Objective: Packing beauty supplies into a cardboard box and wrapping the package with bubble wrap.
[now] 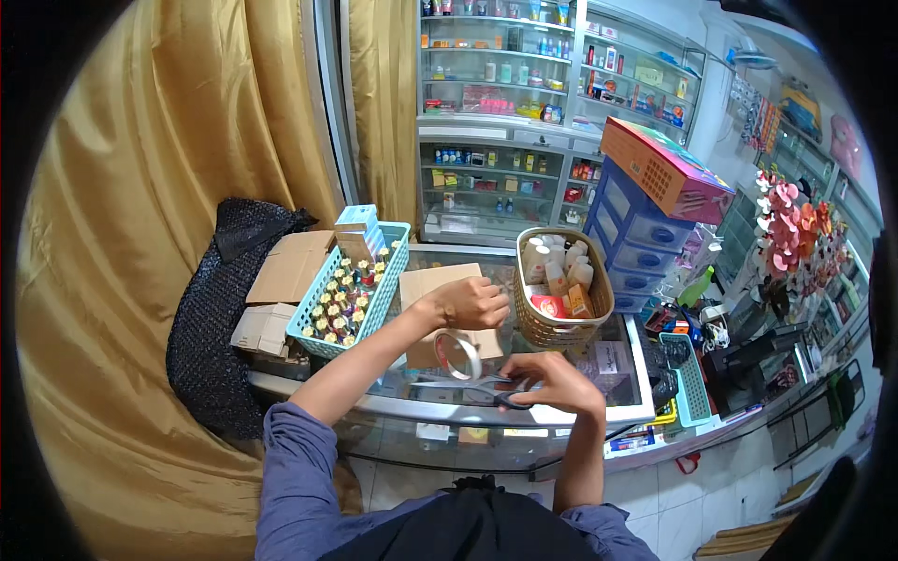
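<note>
My left hand is closed in a fist above a flat piece of brown cardboard on the glass counter; whether it grips anything is hidden. Just below the fist is a roll of tape, its ring tilted. With my right hand I hold a pair of scissors by its dark handles, near the counter's front edge. The scissor blades point left, below the tape roll.
A teal basket of small bottles stands left, beside folded cardboard. To the right are a tan basket of bottles and boxes and a blue drawer unit with a colourful box on top. Gold curtains hang at left.
</note>
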Motion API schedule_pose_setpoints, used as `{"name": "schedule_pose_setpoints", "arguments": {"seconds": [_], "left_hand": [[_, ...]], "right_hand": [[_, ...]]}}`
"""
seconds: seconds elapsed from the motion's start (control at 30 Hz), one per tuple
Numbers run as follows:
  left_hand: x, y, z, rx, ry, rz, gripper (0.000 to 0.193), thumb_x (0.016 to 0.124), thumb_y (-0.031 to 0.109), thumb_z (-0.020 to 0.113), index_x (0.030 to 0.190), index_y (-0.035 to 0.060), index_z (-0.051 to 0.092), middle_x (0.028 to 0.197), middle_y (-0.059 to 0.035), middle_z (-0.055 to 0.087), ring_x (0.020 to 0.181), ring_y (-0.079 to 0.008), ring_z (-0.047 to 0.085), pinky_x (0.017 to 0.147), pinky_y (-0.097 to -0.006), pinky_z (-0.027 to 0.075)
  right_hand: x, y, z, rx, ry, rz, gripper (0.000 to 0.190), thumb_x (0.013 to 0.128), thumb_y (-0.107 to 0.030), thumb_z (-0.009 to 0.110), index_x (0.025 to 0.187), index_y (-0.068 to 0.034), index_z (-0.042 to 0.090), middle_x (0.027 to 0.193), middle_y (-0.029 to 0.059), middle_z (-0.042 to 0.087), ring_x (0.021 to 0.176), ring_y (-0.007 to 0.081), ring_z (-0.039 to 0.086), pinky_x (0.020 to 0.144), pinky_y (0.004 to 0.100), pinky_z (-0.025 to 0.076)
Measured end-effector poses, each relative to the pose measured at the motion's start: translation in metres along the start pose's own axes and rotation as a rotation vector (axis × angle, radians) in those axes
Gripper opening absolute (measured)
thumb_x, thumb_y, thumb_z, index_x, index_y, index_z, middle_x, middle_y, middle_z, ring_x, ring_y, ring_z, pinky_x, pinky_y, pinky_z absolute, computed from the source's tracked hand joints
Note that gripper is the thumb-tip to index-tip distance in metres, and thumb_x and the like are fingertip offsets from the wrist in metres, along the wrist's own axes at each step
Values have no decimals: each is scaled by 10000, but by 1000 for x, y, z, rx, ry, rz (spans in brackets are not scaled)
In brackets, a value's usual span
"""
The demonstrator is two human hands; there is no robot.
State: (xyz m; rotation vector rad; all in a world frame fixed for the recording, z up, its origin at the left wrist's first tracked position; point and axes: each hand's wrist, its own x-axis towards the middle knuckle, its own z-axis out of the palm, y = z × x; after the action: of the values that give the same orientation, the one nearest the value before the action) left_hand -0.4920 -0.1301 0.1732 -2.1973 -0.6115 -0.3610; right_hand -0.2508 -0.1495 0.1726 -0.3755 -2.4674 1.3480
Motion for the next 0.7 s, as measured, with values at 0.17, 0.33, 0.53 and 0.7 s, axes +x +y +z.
{"name": "schedule_pose_setpoints", "arguments": {"seconds": [0.17,0.33,0.53,0.7], "left_hand": [[-1,2,-2,-12,55,34,239,745,196,639,606,119,460,607,7,430,566,-115,520,519,-244,415],[4,3,-4,-17,23,61,224,746,198,633,615,119,469,620,9,434,579,-109,520,533,-246,418],[13,-6,-13,23,-54,184,170,752,168,579,624,103,487,631,0,457,600,-125,530,557,-255,421],[27,-12,-19,90,-126,212,155,748,164,563,626,80,515,613,-6,473,597,-135,530,548,-256,406]], "right_hand": [[-25,-1,-33,-168,155,215,308,664,-83,783,911,53,658,791,140,696,728,171,676,677,274,525],[-20,-8,-51,-128,230,244,281,656,-15,770,897,68,652,759,115,683,707,129,652,652,259,517],[-18,2,-61,-149,271,252,313,635,-7,791,910,71,663,785,133,696,728,151,671,683,274,537],[-16,15,-58,-135,351,191,310,634,-11,791,901,72,659,787,123,691,710,131,657,668,263,530]]}}
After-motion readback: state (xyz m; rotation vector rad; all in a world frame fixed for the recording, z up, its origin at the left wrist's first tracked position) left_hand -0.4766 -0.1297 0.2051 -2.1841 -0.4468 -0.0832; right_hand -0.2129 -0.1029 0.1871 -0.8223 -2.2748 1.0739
